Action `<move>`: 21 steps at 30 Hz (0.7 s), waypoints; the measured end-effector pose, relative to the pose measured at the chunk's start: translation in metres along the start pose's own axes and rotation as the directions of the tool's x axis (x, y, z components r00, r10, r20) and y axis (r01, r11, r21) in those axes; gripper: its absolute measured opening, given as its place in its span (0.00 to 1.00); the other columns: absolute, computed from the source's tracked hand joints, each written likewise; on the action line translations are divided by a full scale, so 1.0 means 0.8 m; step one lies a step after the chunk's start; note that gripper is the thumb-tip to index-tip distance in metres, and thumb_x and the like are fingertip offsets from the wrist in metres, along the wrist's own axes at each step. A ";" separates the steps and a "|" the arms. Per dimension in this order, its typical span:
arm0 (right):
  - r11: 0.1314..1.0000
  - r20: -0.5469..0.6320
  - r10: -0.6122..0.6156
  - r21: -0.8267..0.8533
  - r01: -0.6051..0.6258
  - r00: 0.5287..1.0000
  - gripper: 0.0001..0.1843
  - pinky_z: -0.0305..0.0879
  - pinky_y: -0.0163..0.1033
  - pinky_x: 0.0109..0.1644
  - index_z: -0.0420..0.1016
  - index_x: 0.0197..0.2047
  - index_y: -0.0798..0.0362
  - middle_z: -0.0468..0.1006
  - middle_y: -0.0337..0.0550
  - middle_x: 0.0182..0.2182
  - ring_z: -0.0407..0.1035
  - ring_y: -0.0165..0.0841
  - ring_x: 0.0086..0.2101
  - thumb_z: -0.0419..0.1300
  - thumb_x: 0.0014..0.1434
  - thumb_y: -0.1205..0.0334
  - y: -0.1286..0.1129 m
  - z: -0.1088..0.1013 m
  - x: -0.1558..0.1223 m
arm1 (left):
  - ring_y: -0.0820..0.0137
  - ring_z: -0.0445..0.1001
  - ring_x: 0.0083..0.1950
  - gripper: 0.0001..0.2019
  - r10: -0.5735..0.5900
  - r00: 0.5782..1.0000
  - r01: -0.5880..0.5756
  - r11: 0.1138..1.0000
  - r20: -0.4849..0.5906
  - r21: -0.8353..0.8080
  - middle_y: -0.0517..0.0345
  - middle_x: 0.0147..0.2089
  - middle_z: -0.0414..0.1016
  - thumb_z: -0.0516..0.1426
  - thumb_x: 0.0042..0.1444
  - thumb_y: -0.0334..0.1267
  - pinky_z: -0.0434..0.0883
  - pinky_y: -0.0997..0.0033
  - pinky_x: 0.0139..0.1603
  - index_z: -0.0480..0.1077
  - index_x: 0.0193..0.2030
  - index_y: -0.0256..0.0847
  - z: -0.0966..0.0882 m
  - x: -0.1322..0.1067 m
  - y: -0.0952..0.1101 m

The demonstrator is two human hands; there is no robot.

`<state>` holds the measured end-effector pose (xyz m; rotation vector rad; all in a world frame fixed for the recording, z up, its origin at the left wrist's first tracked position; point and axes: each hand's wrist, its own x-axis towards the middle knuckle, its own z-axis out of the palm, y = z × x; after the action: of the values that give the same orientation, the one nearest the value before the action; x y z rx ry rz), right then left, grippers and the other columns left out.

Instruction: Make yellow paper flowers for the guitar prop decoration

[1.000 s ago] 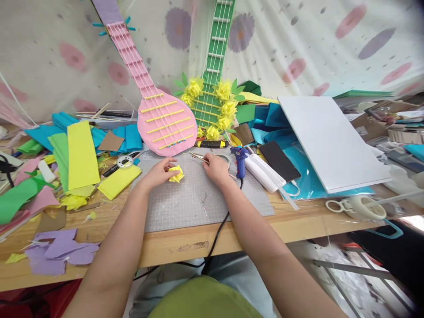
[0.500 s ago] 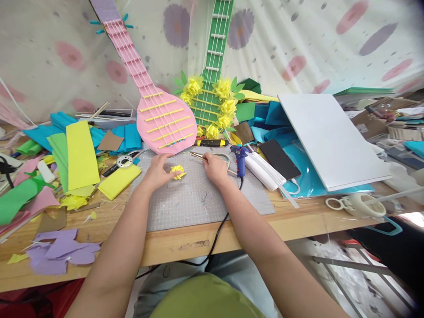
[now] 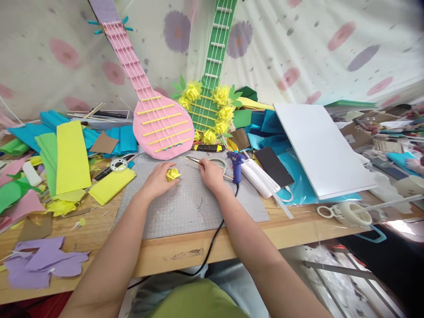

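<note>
My left hand (image 3: 158, 180) is closed lightly around a small yellow paper flower (image 3: 172, 174), its thumb and fingers at the flower's sides, just above the grey cutting mat (image 3: 179, 216). A little to the right, my right hand (image 3: 211, 173) is closed on a pair of scissors (image 3: 192, 159); the blades point left and a grey handle loop shows behind the hand. A thin wooden stick shows beside that hand. The body of a pink paper lute (image 3: 162, 128) rests at the mat's back edge, with a green one (image 3: 203, 110) trimmed with yellow flowers behind it.
Right of the mat stand a blue glue gun (image 3: 236, 168) with a black cord, a white power strip (image 3: 258, 176), a dark phone (image 3: 274, 165) and a white board (image 3: 321, 150). Yellow crepe paper (image 3: 71, 157) and purple scraps (image 3: 46, 263) lie left. A yellow-black cutter (image 3: 208, 148) lies behind.
My left hand has closed in around the yellow flower, with its fingers now curled at its sides. My right hand stays at the scissors. The whole view has shifted slightly.
</note>
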<state>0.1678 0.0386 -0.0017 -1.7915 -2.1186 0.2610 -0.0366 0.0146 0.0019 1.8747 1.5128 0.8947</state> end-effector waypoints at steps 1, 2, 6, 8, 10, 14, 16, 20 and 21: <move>1.000 0.002 0.002 0.005 -0.002 1.000 0.11 0.59 0.36 0.40 0.69 0.44 0.50 0.76 0.44 0.40 0.68 0.35 0.42 0.50 0.59 0.64 0.000 -0.001 0.000 | 0.60 0.66 0.52 0.25 -0.048 0.998 0.044 0.993 -0.034 -0.112 0.52 0.49 0.68 0.63 0.38 0.37 0.62 0.59 0.54 0.67 0.47 0.44 0.001 0.001 0.001; 1.000 -0.001 0.003 0.009 -0.003 1.000 0.11 0.59 0.36 0.40 0.69 0.44 0.50 0.76 0.44 0.40 0.68 0.34 0.42 0.50 0.59 0.64 0.000 -0.001 0.000 | 0.63 0.68 0.49 0.25 -0.108 0.992 0.089 0.967 -0.066 -0.239 0.52 0.49 0.68 0.64 0.38 0.37 0.65 0.62 0.51 0.66 0.47 0.44 0.002 0.002 0.002; 1.000 -0.023 0.003 0.013 -0.003 1.000 0.10 0.59 0.37 0.38 0.69 0.43 0.50 0.77 0.42 0.39 0.69 0.35 0.40 0.50 0.59 0.64 0.000 -0.001 0.000 | 0.69 0.72 0.42 0.16 -0.386 0.920 0.226 0.676 -0.075 -0.701 0.53 0.44 0.71 0.59 0.47 0.37 0.71 0.66 0.42 0.64 0.44 0.41 0.005 0.009 0.009; 1.000 -0.033 0.026 0.010 -0.025 0.999 0.11 0.59 0.37 0.38 0.68 0.44 0.50 0.77 0.43 0.40 0.70 0.35 0.39 0.50 0.59 0.63 0.001 -0.001 0.000 | 0.67 0.74 0.39 0.11 -0.451 0.890 0.298 0.478 0.060 -0.826 0.50 0.40 0.73 0.54 0.53 0.40 0.72 0.64 0.40 0.65 0.41 0.37 0.004 0.012 0.011; 0.998 -0.041 0.057 0.009 -0.057 0.998 0.11 0.59 0.37 0.37 0.67 0.45 0.50 0.77 0.43 0.40 0.70 0.35 0.38 0.50 0.59 0.63 0.001 0.001 0.000 | 0.66 0.75 0.37 0.14 -0.453 0.872 0.357 0.334 0.184 -0.872 0.48 0.38 0.74 0.51 0.55 0.45 0.73 0.62 0.39 0.66 0.38 0.34 0.002 0.013 0.011; 0.998 -0.039 0.056 0.022 -0.055 0.998 0.12 0.59 0.36 0.37 0.66 0.47 0.50 0.77 0.43 0.39 0.70 0.35 0.38 0.51 0.59 0.62 -0.002 0.005 -0.001 | 0.66 0.76 0.34 0.16 -0.435 0.879 0.368 0.359 0.195 -0.858 0.49 0.35 0.74 0.55 0.52 0.48 0.74 0.65 0.34 0.65 0.37 0.34 -0.001 0.013 0.009; 0.999 -0.037 0.031 0.017 -0.030 0.999 0.12 0.59 0.36 0.38 0.66 0.46 0.50 0.77 0.43 0.39 0.70 0.35 0.39 0.51 0.59 0.62 -0.005 0.007 -0.003 | 0.67 0.76 0.33 0.14 -0.426 0.893 0.350 0.459 0.144 -0.817 0.52 0.34 0.73 0.60 0.48 0.41 0.74 0.67 0.33 0.64 0.37 0.35 0.002 0.012 0.009; 1.000 -0.045 -0.017 -0.026 0.016 0.999 0.11 0.59 0.36 0.38 0.67 0.45 0.50 0.76 0.44 0.40 0.68 0.36 0.43 0.51 0.59 0.63 -0.011 0.010 -0.006 | 0.70 0.74 0.32 0.16 -0.399 0.917 0.278 0.642 -0.002 -0.715 0.58 0.33 0.71 0.64 0.41 0.35 0.72 0.67 0.35 0.64 0.37 0.38 0.013 0.011 0.008; 0.999 -0.048 -0.021 -0.032 0.020 0.999 0.11 0.59 0.36 0.39 0.67 0.45 0.50 0.76 0.45 0.40 0.67 0.36 0.43 0.51 0.59 0.63 -0.011 0.010 -0.006 | 0.70 0.73 0.33 0.17 -0.368 0.929 0.247 0.694 -0.038 -0.676 0.59 0.34 0.71 0.64 0.40 0.37 0.72 0.67 0.36 0.66 0.37 0.38 0.015 0.011 0.007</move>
<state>0.1570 0.0326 -0.0067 -1.7745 -2.1176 0.1788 -0.0222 0.0222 0.0001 1.0052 1.3011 1.2457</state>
